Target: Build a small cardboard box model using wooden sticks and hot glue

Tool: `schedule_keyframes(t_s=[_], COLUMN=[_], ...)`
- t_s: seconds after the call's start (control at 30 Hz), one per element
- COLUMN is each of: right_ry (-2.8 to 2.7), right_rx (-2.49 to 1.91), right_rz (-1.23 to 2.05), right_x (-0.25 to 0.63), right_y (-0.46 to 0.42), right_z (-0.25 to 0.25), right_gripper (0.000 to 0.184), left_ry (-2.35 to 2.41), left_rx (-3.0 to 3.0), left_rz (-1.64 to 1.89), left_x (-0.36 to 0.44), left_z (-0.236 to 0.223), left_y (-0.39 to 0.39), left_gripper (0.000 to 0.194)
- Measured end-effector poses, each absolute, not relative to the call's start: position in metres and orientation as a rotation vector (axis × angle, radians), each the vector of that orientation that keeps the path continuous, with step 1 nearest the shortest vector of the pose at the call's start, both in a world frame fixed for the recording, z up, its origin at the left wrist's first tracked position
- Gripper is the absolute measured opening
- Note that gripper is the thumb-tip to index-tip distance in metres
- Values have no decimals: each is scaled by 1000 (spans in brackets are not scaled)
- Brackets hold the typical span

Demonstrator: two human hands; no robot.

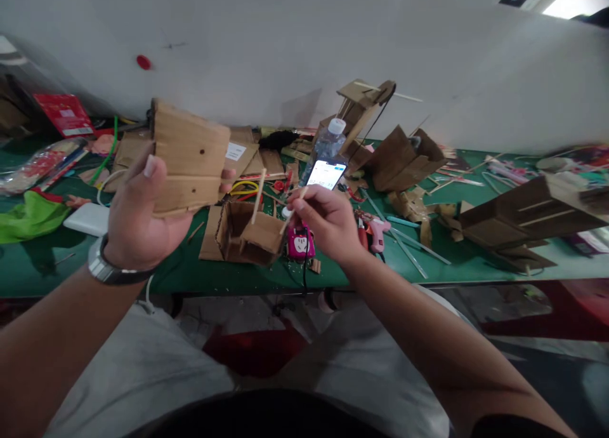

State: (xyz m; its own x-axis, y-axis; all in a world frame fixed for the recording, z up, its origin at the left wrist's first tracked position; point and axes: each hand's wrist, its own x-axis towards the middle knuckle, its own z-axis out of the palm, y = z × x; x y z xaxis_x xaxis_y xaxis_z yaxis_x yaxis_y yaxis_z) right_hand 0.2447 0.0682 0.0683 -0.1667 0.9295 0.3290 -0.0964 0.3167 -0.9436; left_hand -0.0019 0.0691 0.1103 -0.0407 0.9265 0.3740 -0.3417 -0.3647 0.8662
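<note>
My left hand is wrapped around a cardboard piece with two small dark holes, raised above the table. The fingers of my right hand pinch a thin wooden stick, slanting down to the left. Below and between the hands stands an open cardboard box with inner walls. Another wooden stick rises upright from it. Close to my right hand sit a pink object with a face design and a lit phone, which leans against a clear plastic bottle.
A pink glue gun and clear sticks lie to the right. Cardboard structures stand at the back right, and a larger one at the far right. A white power bank-like block and green cloth lie left.
</note>
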Motion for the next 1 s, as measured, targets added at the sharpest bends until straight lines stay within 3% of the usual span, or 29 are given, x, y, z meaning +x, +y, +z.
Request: schedule_keyframes(t_s=[0.3,0.37,0.53,0.7,0.87,1.0], right_ry=[-1197,-1136,-1087,-1182,-1261,-1383], right_rx=[-707,-775,-779,-545,-493,-589], right_rz=[763,682,488,622,836,775], right_x=[299,303,299,290,280,277], right_y=[61,54,35,33,30,27], right_z=[100,109,124,105,88,81], right_gripper=[22,11,19,2,8,10], left_ry=[630,598,650,652,652,611], left_rx=[848,833,826,761,693,756], left_rz=[1196,1120,1094,1113,1054,1064], left_x=[3,5,14,18,20,21], left_z=[87,75,49,44,45,42], left_y=[-6,-14,-17,-11,-12,-13], left_gripper=[60,64,61,60,71,84])
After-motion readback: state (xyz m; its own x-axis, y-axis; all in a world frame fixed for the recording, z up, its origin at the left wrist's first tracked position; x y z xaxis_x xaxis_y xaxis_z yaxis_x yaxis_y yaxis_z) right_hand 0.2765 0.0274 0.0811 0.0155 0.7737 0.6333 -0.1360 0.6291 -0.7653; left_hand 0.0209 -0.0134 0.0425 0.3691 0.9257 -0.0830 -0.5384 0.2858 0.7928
